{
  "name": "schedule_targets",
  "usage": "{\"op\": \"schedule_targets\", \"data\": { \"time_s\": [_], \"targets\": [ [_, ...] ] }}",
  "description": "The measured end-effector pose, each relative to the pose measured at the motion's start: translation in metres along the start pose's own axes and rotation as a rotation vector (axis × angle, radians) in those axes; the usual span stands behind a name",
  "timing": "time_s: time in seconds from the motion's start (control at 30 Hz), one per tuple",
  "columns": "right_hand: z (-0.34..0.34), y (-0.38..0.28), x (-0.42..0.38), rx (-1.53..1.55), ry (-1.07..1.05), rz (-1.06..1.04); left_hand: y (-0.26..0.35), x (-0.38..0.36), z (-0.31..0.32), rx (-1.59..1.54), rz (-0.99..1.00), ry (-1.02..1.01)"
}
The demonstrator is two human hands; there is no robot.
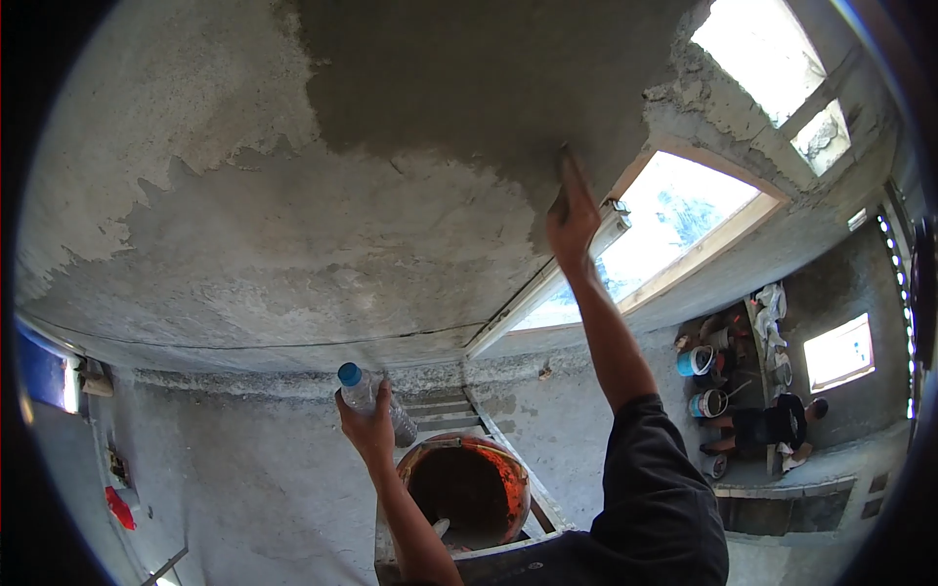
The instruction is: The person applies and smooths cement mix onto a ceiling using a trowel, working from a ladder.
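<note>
Fingers (384,393) of left hand (369,432) around bottle (362,395)

Near the bucket (514,485), the left hand (368,428) grips a bottle (361,393); above the bucket, the right hand (574,217) is at a dark wall patch (459,78).

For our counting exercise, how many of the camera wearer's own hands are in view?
2. The left hand grips a clear bottle with a blue cap; the right hand is raised at the dark patch on the wall. Neither is hidden.
</note>
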State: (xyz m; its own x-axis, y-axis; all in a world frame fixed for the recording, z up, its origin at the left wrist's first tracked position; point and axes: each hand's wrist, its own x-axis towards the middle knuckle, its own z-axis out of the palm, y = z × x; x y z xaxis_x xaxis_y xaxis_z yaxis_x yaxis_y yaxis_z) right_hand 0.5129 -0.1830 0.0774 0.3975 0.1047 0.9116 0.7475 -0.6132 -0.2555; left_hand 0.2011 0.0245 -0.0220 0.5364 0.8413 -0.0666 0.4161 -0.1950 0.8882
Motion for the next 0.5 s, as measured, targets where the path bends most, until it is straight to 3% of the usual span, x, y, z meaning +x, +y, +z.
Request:
{"op": "schedule_targets", "data": {
  "time_s": [0.13,0.23,0.3,0.33,0.4,0.5],
  "targets": [
    [0.007,0.013,0.031,-0.012,0.128,-0.038,-0.001,0.001,0.000,-0.020,0.011,0.002],
    [0.019,0.028,-0.015,-0.035,0.055,-0.072,0.001,0.002,0.001,-0.015,-0.002,0.015],
    [0.018,0.022,-0.054,-0.021,-0.186,-0.009,0.003,0.000,-0.001,-0.016,-0.016,0.026],
    [0.014,0.017,-0.057,-0.017,-0.194,-0.014,0.005,0.000,-0.002,-0.044,-0.030,-0.002],
    [0.008,0.007,-0.060,0.033,-0.170,0.047,0.005,0.001,-0.002,-0.062,-0.048,-0.027],
    [-0.001,-0.006,0.003,0.048,0.078,0.007,0.001,0.001,-0.001,-0.016,-0.009,-0.002]
  ]
}}
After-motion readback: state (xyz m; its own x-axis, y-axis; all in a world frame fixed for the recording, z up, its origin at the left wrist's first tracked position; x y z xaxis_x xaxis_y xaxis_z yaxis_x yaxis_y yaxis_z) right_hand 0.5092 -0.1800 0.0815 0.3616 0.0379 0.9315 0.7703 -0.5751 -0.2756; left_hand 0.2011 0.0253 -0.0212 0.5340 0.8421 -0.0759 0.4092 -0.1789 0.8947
